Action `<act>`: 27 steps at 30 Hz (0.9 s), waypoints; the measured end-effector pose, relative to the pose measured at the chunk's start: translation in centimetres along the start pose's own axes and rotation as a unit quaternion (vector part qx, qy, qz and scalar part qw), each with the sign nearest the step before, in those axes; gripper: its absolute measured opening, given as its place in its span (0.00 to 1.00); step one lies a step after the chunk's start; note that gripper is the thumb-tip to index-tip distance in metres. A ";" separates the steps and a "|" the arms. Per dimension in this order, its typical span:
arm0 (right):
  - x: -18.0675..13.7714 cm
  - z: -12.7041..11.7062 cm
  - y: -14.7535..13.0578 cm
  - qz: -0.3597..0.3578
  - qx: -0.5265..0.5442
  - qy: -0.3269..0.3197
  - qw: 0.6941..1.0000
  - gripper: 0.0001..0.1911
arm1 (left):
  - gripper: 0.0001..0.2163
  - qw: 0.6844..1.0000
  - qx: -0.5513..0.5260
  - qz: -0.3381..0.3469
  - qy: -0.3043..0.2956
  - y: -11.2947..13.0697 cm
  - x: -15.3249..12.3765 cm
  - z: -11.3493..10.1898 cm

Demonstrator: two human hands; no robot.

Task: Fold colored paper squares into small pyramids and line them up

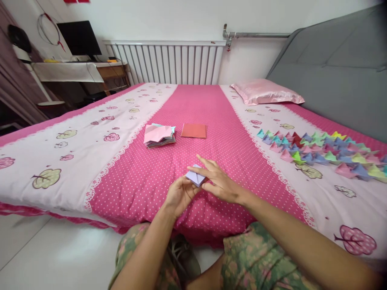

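Observation:
A small lilac sheet of origami paper [196,177], folded into a diamond with a crease down its middle, is between my hands above the bed's near edge. My left hand [180,195] is closed on its lower left side, thumb at the edge and fingers underneath. From the right, my right hand [222,181] grips the paper too, its index finger lying across the top and its thumb by the right corner; the other fingers stretch away. Beyond them lies a stack of coloured paper [159,135], pink on top. Beside that stack is a flat reddish-orange paper square [194,131].
Rows of folded paper pieces [320,149] in many colours stand on the bed at right. A pink pillow [267,92] lies behind them by the grey headboard [332,60]. A radiator [169,62] and a desk with a monitor [80,39] are at the back.

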State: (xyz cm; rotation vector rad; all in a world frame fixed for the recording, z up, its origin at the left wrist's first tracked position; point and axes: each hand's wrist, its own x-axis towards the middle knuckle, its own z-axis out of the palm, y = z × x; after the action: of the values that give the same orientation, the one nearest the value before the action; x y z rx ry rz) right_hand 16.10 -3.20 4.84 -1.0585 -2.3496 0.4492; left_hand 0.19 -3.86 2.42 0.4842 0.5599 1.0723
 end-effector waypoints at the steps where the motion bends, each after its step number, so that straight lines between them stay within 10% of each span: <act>1: -0.1 0.0 0.1 -0.002 0.000 -0.015 1.000 0.28 | 0.07 1.000 -0.010 -0.001 -0.005 0.1 0.0 0.0; 10: 0.3 0.3 0.0 0.018 0.108 0.050 0.993 0.19 | 0.08 0.984 0.159 0.063 -0.059 -0.9 0.3 -0.2; 27: 0.8 0.2 0.7 0.239 0.374 0.126 0.887 0.09 | 0.12 0.941 0.338 -0.008 -0.018 -1.3 0.2 -0.3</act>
State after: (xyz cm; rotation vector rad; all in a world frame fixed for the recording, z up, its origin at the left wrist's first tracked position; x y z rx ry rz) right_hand 15.91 -2.16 4.62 -1.1840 -1.4393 1.2000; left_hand 0.94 -4.13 1.35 1.0946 0.9014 0.8320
